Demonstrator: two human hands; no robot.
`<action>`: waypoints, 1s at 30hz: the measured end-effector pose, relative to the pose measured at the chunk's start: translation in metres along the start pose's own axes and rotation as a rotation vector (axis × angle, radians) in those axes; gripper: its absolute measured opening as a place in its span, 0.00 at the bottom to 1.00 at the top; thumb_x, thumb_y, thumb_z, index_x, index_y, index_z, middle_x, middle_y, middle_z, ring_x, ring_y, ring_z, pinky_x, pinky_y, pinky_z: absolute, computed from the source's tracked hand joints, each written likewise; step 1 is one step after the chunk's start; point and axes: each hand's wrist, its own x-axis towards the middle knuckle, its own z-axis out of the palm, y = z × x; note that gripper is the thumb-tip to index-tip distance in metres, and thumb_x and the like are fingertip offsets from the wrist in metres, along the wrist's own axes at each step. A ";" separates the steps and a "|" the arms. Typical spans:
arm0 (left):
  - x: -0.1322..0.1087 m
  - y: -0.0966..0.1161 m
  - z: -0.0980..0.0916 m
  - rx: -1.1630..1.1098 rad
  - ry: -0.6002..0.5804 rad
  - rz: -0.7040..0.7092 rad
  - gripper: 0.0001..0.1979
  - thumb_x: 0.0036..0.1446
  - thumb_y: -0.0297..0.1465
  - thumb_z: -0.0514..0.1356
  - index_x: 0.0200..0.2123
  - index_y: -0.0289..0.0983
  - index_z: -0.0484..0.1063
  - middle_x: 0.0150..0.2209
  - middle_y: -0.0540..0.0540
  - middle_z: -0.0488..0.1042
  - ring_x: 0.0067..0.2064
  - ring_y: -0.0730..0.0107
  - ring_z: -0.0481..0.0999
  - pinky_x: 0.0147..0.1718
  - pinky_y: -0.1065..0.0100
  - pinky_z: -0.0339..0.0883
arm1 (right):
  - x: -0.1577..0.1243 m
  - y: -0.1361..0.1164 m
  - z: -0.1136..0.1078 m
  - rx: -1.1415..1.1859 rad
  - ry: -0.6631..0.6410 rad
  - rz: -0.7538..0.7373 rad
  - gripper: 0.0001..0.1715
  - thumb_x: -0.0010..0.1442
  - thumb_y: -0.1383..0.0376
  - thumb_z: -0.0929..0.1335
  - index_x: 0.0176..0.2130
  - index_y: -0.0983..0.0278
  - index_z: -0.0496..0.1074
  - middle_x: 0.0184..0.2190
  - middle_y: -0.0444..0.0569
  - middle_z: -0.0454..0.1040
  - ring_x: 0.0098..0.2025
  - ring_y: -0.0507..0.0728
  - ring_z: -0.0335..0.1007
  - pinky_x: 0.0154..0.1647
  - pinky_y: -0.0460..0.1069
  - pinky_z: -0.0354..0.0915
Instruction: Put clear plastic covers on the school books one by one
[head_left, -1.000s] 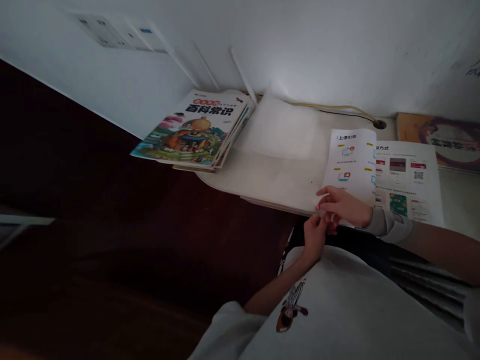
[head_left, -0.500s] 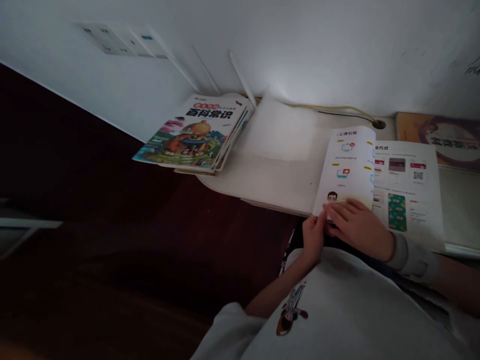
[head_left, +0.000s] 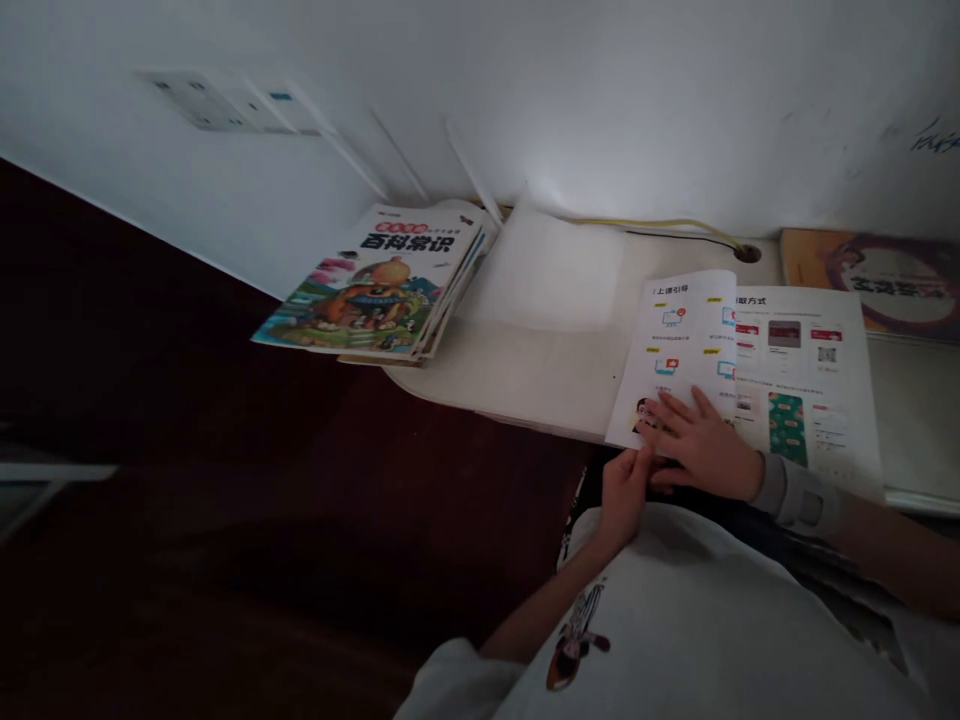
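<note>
An open booklet with printed pictures and text lies near the front edge of the white desk. Its left page curves up a little along the fold. My left hand is closed at the page's lower edge, thumb and fingers pinching it. Over the lower part of the same page, my right hand rests with its fingers spread, next to my left fingertips. A grey band circles the right wrist.
A stack of magazines with a colourful cover overhangs the desk's left end. An orange book lies at the back right. A yellow cable runs along the wall to a round hole. The dark floor lies left.
My right hand's fingers have spread out flat over the left page, which lies flatter and shows more of its right-hand column. My left hand keeps its pinch. The view has shifted slightly.
</note>
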 end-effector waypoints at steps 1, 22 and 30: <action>-0.001 -0.001 0.001 -0.016 -0.011 -0.015 0.25 0.50 0.52 0.59 0.20 0.34 0.70 0.15 0.49 0.72 0.17 0.72 0.70 0.20 0.71 0.61 | 0.004 0.008 -0.001 0.017 0.022 -0.003 0.34 0.62 0.47 0.60 0.61 0.60 0.62 0.63 0.57 0.59 0.66 0.66 0.50 0.63 0.67 0.48; 0.005 -0.020 -0.009 -0.065 0.009 -0.067 0.30 0.49 0.57 0.57 0.22 0.32 0.74 0.16 0.43 0.73 0.20 0.65 0.73 0.24 0.66 0.67 | 0.083 0.094 0.004 0.011 0.082 0.566 0.42 0.63 0.42 0.54 0.63 0.67 0.58 0.66 0.60 0.52 0.68 0.67 0.41 0.64 0.67 0.43; 0.000 -0.020 -0.029 -0.154 -0.066 0.057 0.25 0.46 0.52 0.63 0.29 0.33 0.76 0.26 0.40 0.78 0.38 0.55 0.79 0.41 0.58 0.72 | 0.093 0.115 0.000 0.094 0.038 0.445 0.31 0.61 0.51 0.62 0.58 0.64 0.66 0.63 0.58 0.58 0.66 0.70 0.48 0.62 0.72 0.42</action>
